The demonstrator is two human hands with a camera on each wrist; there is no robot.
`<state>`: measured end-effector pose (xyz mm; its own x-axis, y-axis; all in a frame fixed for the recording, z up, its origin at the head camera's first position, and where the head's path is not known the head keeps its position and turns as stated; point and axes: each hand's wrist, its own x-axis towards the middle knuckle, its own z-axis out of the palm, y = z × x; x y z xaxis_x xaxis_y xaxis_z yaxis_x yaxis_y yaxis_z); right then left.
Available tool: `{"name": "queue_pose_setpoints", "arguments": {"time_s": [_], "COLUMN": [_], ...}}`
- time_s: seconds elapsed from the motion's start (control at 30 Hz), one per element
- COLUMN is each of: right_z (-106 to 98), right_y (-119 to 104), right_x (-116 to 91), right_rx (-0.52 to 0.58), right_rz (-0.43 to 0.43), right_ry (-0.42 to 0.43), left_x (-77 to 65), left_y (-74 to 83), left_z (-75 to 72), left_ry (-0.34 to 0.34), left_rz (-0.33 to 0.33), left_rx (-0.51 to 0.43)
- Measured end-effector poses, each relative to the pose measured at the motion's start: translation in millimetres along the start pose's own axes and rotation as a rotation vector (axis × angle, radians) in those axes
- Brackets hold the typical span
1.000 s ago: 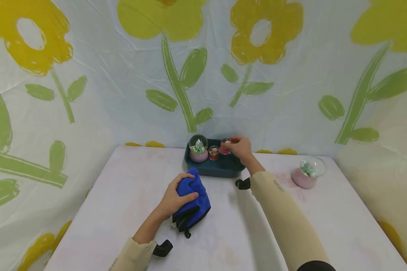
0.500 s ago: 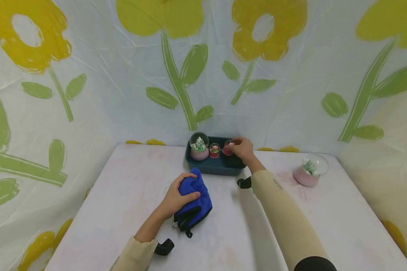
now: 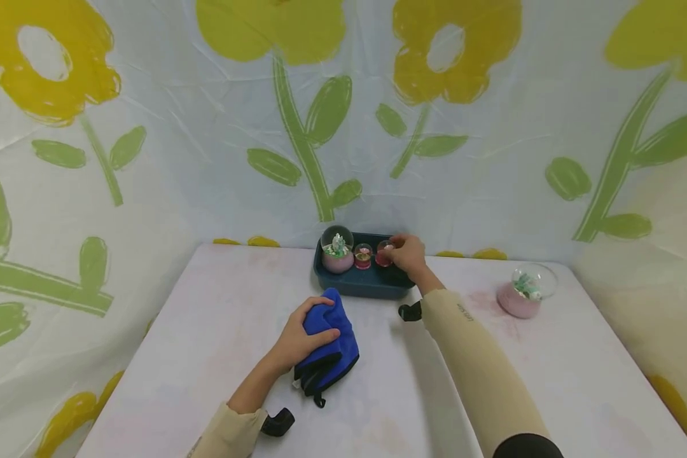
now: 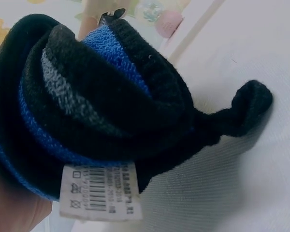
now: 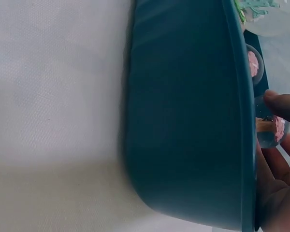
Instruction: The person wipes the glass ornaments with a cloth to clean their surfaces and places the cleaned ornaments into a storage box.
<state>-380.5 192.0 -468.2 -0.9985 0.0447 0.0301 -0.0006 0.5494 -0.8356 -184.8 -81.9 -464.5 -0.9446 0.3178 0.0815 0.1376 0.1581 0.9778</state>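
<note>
My left hand [image 3: 298, 338] grips a folded blue towel [image 3: 334, 337] with black edging, over the table in front of the tray. In the left wrist view the towel's rolled layers [image 4: 111, 87], a white care label [image 4: 100, 192] and a black hanging loop [image 4: 253, 106] show. My right hand [image 3: 408, 253] pinches a small snow globe [image 3: 384, 253] with a red base, inside the dark teal tray [image 3: 366, 287]. Beside it in the tray stand another small red-based snow globe [image 3: 363, 256] and a larger one with a pink base [image 3: 337, 249]. The right wrist view shows the thumb and fingers around the small globe's dome [image 5: 268, 123].
A large snow globe with a pink base [image 3: 520, 299] stands apart at the table's right. The white table [image 3: 206, 356] meets a flower-printed cloth backdrop [image 3: 217, 191] behind the tray and on both sides.
The small snow globe in my right hand is slightly lower and farther right in the tray. My left hand keeps its grip on the towel, and the view has shifted slightly.
</note>
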Motion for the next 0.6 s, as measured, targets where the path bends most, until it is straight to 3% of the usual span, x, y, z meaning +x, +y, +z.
{"name": "queue_pose_setpoints", "arguments": {"time_s": [0.1, 0.33, 0.47, 0.6], "right_z": [-1.9, 5.0, 8.9, 10.9], "right_y": [0.7, -0.7, -2.4, -1.4], "right_x": [1.0, 0.7, 1.5, 1.9], "right_rx": [-0.016, -0.027, -0.046, -0.062], "right_rz": [0.002, 0.002, -0.013, -0.021], "right_ry": [-0.008, 0.001, -0.023, -0.014], "left_x": [3.7, 12.9, 12.7, 10.2], "left_y": [-5.0, -34.3, -34.9, -23.1], "left_z": [3.3, 5.8, 5.0, 5.6], "left_ry": [-0.011, -0.016, -0.001, -0.028], "left_rz": [-0.004, -0.019, -0.021, -0.037], "left_rx": [-0.002, 0.013, 0.014, 0.018]}}
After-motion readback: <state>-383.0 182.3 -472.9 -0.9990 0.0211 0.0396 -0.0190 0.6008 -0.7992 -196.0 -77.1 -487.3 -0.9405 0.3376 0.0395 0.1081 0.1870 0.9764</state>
